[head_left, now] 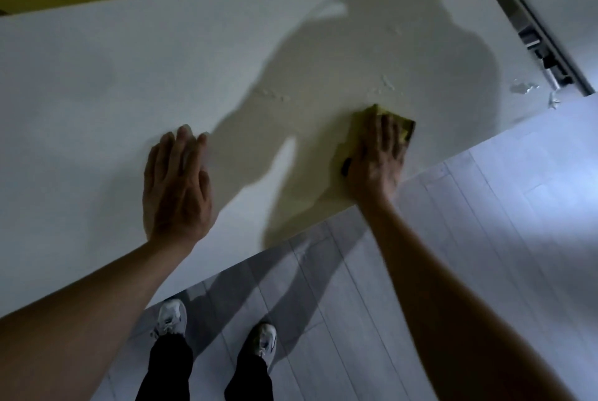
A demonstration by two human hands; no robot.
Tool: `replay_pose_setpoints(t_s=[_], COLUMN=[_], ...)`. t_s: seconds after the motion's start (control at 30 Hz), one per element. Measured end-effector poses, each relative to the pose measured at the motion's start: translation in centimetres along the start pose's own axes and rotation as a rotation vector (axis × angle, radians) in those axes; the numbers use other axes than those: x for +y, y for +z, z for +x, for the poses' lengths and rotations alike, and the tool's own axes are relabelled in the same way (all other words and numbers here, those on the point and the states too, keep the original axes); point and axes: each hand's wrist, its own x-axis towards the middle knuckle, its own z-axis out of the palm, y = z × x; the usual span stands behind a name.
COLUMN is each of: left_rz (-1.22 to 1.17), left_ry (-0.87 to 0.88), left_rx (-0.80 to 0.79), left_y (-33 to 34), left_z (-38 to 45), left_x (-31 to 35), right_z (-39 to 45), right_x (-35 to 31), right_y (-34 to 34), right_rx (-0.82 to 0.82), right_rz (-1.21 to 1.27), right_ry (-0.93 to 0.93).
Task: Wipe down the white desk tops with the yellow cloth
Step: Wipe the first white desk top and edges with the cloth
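Head view | left hand [177,187] flat, fingers straight, on desk top [97,83] | right hand [377,154] presses yellow cloth [406,128]

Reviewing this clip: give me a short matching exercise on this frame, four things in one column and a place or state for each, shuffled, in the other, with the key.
Things:
1. left hand
2. right hand
3. yellow cloth
4. wet patch

Places or states:
A. on the desk top near its right end, beside the metal rail
B. fingers straight, flat on the bare desk top
C. pressed onto the desk top, mostly covered by a hand
D. pressing down on the cloth near the desk's front edge

Pairs: 1-B, 2-D, 3-C, 4-A
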Motion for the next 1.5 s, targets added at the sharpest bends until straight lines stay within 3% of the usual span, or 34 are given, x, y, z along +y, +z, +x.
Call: replay_pose_setpoints(t_s=[0.2, 0.33, 0.47, 0.53, 0.63, 0.73, 0.83, 0.93, 1.1, 1.27, 1.3, 1.37, 1.43, 1.5], left_rz=[-0.061, -0.067, -0.046, -0.032, -0.026, -0.022, -0.008, -0.020, -0.063, -0.028, -0.017, 0.004, 0.021, 0.032], left_ry=[0.023, 0.047, 0.041, 0.030, 0.008, -0.003, 0.002, -0.018, -0.054, -0.022, -0.021, -0.035, -0.048, -0.056], left_rx=[-0.013, 0.004, 0.048, 0.046, 0.041, 0.040, 0.047, 0.061, 0.090, 0.086, 0.078, 0.056, 0.051, 0.043], left_y=[-0.2, -0.2, 0.0, 0.1, 0.2, 0.3, 0.5, 0.6, 0.5, 0.5, 0.5, 0.5, 0.5, 0.5], left_z=[-0.1, 0.0, 0.0, 0.1, 0.2, 0.3, 0.3, 0.4, 0.3, 0.1, 0.1, 0.2, 0.3, 0.4], left_x=[-0.5, -0.8, -0.6, -0.6, -0.4, -0.4, -0.4, -0.3, -0.3, -0.6, -0.4, -0.4, -0.3, -0.3], right_z=[-12.5, -11.7, -6.3, -3.0, 1.3, 2.5, 1.1, -1.3, -7.0, -1.1, 1.5, 7.2, 11.3, 12.7], right_x=[-11.9, -9.9, -2.7, 2.9, 9.4, 9.2, 5.4, 0.9, -8.9, -10.9, -10.4, -9.4, -8.5, -8.5], right_y=[4.0, 3.9, 1.7, 0.0, -2.6, -2.4, -0.8, 0.6, 3.3, 5.0, 5.4, 5.5, 4.4, 3.6], right_rx=[-0.277, -0.330, -0.115, -0.014, -0.003, 0.056, 0.103, -0.005, -0.235, -0.187, -0.127, -0.050, -0.053, -0.074], right_rz=[0.040, 0.025, 0.084, 0.086, 0.081, 0.063, 0.055, -0.008, 0.039, 0.128, 0.142, 0.141, 0.109, 0.074], right_ry=[-0.542, -0.729, -0.574, -0.348, -0.025, 0.103, 0.099, -0.098, -0.701, -1.013, -0.981, -0.730, -0.455, -0.302])
